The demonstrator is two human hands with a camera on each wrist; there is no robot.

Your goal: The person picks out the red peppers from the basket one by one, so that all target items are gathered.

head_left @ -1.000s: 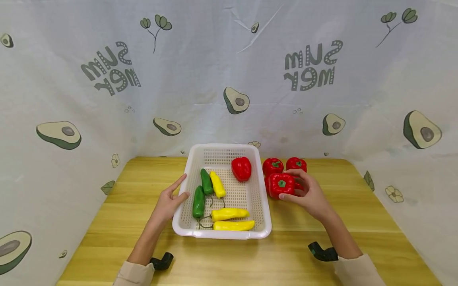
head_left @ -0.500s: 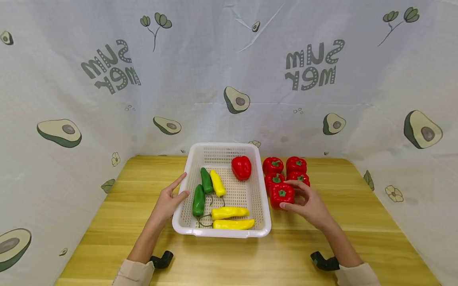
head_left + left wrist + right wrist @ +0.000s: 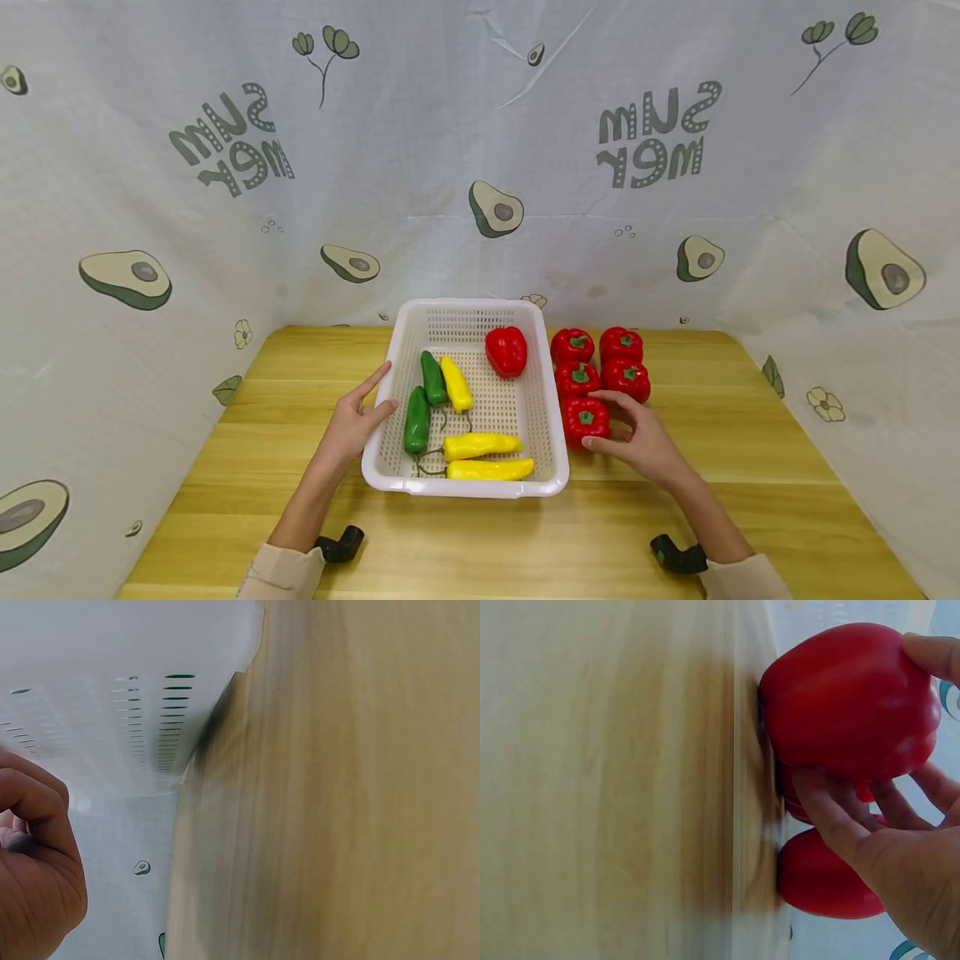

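A white plastic basket stands on the table with a red bell pepper, green peppers and yellow peppers inside. My left hand holds its left rim, index finger along the edge and thumb tip over it; the left wrist view has the other fingers curled beside the slotted wall. To the basket's right, my right hand grips another red bell pepper, stem up. In the right wrist view, thumb and fingers span this bell pepper, whose lower end is at the tabletop.
Behind the gripped one, several more red bell peppers stand close together in two columns beside the basket. The wooden table meets a pale printed cloth at its back and sides.
My right hand has brought its bell pepper toward the table's front and down, in front of the left column of bell peppers. The left hand and basket have stayed put.
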